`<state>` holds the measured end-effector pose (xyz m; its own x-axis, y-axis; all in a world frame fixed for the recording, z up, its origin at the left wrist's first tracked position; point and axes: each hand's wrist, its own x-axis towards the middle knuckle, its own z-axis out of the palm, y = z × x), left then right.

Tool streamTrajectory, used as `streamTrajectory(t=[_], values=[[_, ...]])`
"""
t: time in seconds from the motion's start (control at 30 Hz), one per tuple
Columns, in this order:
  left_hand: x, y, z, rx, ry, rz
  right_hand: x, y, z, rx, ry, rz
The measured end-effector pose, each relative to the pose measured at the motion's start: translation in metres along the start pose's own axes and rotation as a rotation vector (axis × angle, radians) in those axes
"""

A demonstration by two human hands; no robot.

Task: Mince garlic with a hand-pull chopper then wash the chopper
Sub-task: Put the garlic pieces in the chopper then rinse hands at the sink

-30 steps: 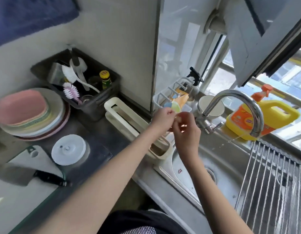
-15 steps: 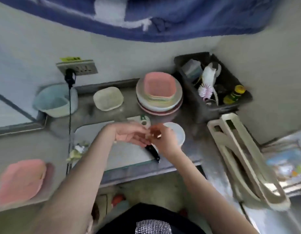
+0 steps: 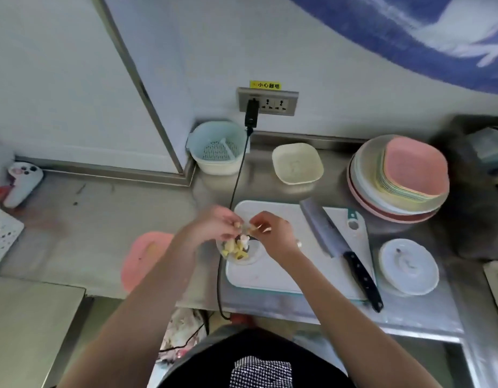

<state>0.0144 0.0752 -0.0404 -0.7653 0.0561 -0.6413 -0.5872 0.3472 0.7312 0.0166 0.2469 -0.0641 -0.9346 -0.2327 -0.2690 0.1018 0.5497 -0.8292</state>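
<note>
Pinching a small garlic clove (image 3: 246, 227) between them, both hands' fingertips meet: left hand (image 3: 214, 226), right hand (image 3: 271, 231). They hover just above the clear chopper bowl (image 3: 241, 252) holding garlic pieces, on the cutting board (image 3: 284, 264). A knife (image 3: 341, 252) lies beside; the lid (image 3: 408, 267) sits right.

**Head view: camera placement**

You have one wide-angle view, worn on your head, looking forward and steeply down at the steel counter (image 3: 83, 219). Your forearms enter from the near edge; the wall socket (image 3: 267, 101) marks the far side. The cutting board (image 3: 281, 264) sits close, just right of centre.
</note>
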Motion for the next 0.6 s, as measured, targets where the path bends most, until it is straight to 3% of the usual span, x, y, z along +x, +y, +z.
streamTrajectory(t=[0.1, 0.2, 0.27, 0.43, 0.53, 0.6], values=[[-0.001, 0.004, -0.001, 0.164, -0.077, 0.000, 0.005, 0.009, 0.000, -0.072, 0.022, -0.023], [0.005, 0.004, -0.002, 0.153, -0.024, 0.036, 0.001, 0.027, -0.027, 0.027, 0.333, 0.121], [0.011, 0.004, 0.001, 0.161, 0.057, 0.096, 0.000, 0.054, -0.049, -0.053, 0.426, 0.265], [0.029, 0.010, 0.045, 0.362, 0.249, 0.411, -0.004, 0.080, -0.056, -0.119, 0.156, 0.407], [0.051, 0.013, 0.074, 0.508, 0.242, 0.480, 0.002, 0.080, -0.041, -0.225, 0.076, 0.292], [0.064, 0.018, 0.084, 0.774, 0.193, 0.484, 0.008, 0.079, -0.036, -0.434, -0.007, 0.201]])
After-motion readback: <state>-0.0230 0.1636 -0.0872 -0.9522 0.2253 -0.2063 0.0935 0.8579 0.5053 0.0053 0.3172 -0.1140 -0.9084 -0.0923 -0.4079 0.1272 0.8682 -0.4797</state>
